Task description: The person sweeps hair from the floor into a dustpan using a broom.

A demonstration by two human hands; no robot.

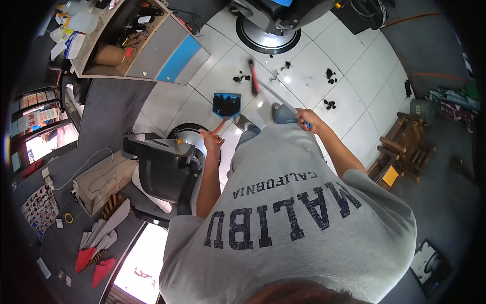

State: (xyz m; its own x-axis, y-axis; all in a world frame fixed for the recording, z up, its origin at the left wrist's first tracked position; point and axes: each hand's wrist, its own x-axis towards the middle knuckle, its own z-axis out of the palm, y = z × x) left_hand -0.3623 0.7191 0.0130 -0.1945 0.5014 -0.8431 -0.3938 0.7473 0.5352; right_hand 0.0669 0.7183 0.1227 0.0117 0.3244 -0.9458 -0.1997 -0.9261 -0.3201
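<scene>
My left hand (211, 142) is closed round the orange handle of a dustpan (227, 105). The pan is blue-edged and dark inside, and it rests near my left shoe on the tiles. My right hand (309, 120) grips the blue end of a broom's long grey handle. At its far end the red broom head (254, 78) with dark bristles touches or hovers over the floor; I cannot tell which. Small dark clumps, like cut hair, lie about it: one clump (242, 79) left of the broom head, another clump (330, 76) to the right, and a third (329, 104) nearer me.
A barber-style chair (167, 167) stands close on my left, and a second chair's round base (268, 38) is ahead. A cabinet with a blue drawer (178, 58) juts out at front left. Wooden furniture (405, 144) and a dark bin (421, 110) stand on the right.
</scene>
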